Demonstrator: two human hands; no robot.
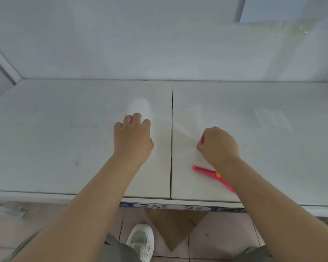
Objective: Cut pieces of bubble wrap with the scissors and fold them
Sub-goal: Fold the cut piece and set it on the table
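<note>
A thin, almost see-through piece of bubble wrap lies on the white table, stretched between my two hands. My left hand rests knuckles up on its left part, fingers curled over a blurred white fold of the wrap. To the right, my right hand is closed in a fist and pinches the wrap's right edge, from which creases fan out. The red scissors lie shut near the front edge, their handles hidden under my right forearm.
Another flat piece of bubble wrap lies at the right of the table. A seam splits the tabletop in two. A wall rises behind it. Below the front edge are a tiled floor, brown cardboard and my white shoe.
</note>
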